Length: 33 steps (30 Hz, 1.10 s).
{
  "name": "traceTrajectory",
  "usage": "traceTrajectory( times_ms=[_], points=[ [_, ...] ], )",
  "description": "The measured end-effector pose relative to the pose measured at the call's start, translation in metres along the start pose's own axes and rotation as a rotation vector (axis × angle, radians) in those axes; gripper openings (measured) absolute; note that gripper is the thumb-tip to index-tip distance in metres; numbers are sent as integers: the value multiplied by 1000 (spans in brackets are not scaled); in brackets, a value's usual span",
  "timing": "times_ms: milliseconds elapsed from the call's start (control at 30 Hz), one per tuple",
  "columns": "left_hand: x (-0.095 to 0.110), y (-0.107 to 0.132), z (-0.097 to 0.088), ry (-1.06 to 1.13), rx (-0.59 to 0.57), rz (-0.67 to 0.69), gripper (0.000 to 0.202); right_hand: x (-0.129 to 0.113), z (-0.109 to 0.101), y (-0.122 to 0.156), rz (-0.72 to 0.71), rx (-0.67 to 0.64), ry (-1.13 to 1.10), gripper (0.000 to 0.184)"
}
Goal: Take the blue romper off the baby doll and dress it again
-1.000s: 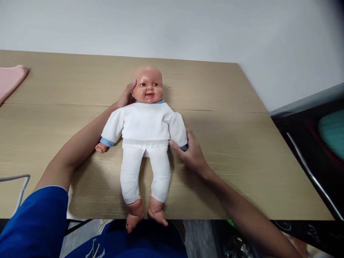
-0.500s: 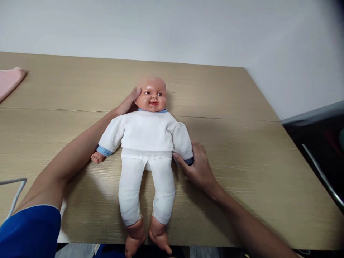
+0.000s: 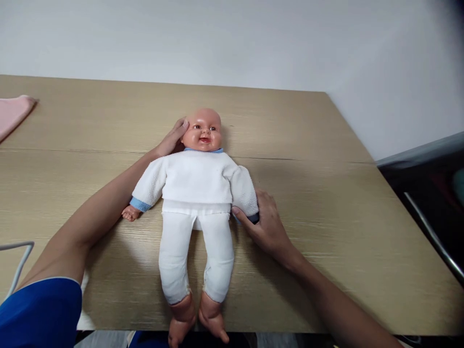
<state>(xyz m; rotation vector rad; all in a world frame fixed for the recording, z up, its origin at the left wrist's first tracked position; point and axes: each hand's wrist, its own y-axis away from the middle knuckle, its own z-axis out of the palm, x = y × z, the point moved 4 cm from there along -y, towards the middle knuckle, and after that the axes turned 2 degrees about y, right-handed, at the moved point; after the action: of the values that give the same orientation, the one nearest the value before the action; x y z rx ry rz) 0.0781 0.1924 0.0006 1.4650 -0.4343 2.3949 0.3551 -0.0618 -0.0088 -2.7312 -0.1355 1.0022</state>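
A baby doll (image 3: 197, 179) in a white fleece top with blue collar and cuffs and white trousers lies face up on the table (image 3: 319, 203). Its bare feet reach over the near edge. My left hand (image 3: 176, 137) cups the side of the doll's head, thumb by the temple; the other fingers are hidden behind it. At the doll's sleeve on the right, my right hand (image 3: 266, 220) is closed around the cuff end, with the thumb on the inner side and the fingers on the outer side. The doll's hand there is hidden.
Pink cloth (image 3: 14, 113) lies at the table's far left. A white cable (image 3: 23, 263) bends near my left elbow. The wall (image 3: 217, 43) stands behind the table, and a dark chair-like object with a metal bar (image 3: 431, 232) is beyond its right edge.
The view shifts slightly, and the doll's head appears a little lower and further left. Both hands keep their places on the doll.
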Motion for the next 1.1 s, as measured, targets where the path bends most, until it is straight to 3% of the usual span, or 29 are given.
traceTrajectory(
  times_ms=[600, 1100],
  points=[
    [-8, -9, -14, -60, -32, 50, 52, 2, 1, 0, -27, 4, 20, 60],
    [-7, -10, -9, -69, -55, 28, 56, 1, 0, -2, -13, -13, 23, 60]
  ],
)
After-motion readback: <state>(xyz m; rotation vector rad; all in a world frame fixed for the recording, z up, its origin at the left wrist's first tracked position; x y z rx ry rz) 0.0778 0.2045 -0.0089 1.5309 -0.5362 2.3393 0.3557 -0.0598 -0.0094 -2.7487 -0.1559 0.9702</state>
